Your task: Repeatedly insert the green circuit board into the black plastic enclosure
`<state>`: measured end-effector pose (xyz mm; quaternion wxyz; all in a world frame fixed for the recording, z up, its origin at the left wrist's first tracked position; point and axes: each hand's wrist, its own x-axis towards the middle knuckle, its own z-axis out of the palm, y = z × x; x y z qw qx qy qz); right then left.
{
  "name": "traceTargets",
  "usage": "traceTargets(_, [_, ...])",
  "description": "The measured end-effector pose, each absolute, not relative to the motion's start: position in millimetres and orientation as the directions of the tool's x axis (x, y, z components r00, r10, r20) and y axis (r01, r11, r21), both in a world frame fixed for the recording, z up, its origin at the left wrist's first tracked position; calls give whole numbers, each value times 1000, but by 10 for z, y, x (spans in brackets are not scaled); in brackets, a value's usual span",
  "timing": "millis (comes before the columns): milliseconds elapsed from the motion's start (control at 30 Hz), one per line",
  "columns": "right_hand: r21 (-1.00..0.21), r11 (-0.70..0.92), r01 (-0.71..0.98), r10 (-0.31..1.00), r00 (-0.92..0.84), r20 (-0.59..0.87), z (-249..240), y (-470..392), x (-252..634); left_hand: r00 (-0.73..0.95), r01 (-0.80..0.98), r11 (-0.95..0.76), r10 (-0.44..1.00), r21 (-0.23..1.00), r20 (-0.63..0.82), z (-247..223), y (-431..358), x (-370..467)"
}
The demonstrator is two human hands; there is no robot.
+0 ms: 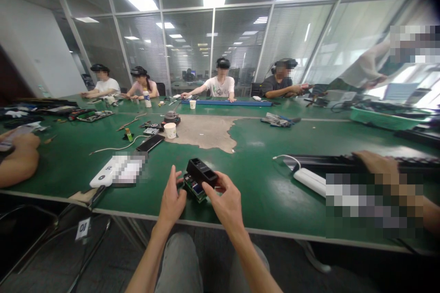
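A: What do we have at our far left on the counter (261, 183)?
B: We see a smooth white slab (102, 175) with rounded corners, then a flat, glossy black phone (150, 143) lying at a slant.
A: And next?
B: A white paper cup (170, 131) stands upright beside the phone, round and slightly tapered.
A: How are our hands?
B: Our left hand (173, 198) is released, its fingers spread just beside the circuit board (195, 188). We cannot tell whether a fingertip touches it.
A: Where is that board?
B: Between our hands, near the counter's front edge: green, packed with small parts, partly under the boxy black housing (201, 171). The housing looks like plastic, tilts, and has rectangular openings on top.
A: Our right hand (227, 197)?
B: It grasps the housing's right end between thumb and fingers.
A: Beyond that, further right?
B: We have crumpled grey-and-blue fabric gloves (279, 120), a long white bar (310, 181) with rounded edges and a thin cable, and a green basket (385, 120) with a smooth rim.
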<state>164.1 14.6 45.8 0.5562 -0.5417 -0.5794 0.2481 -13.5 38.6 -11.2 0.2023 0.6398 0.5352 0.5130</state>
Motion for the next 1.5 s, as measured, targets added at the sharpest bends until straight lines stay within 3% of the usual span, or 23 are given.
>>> traceTargets(333, [-799, 293, 526, 884, 170, 436, 357, 152, 1456, -108, 419, -373, 885, 828, 453, -146, 414, -155])
traceTargets(767, [-675, 237, 699, 891, 119, 437, 254, 83, 1387, -82, 518, -399, 858, 757, 508, -103, 407, -175])
traceTargets(1067, [-654, 274, 705, 882, 86, 463, -22, -10, 1416, -65, 583, -371, 865, 723, 497, -60, 392, -171])
traceTargets(1500, [-699, 292, 653, 875, 112, 470, 12, 39, 1408, -117, 565, -356, 858, 744, 499, -56, 403, -150])
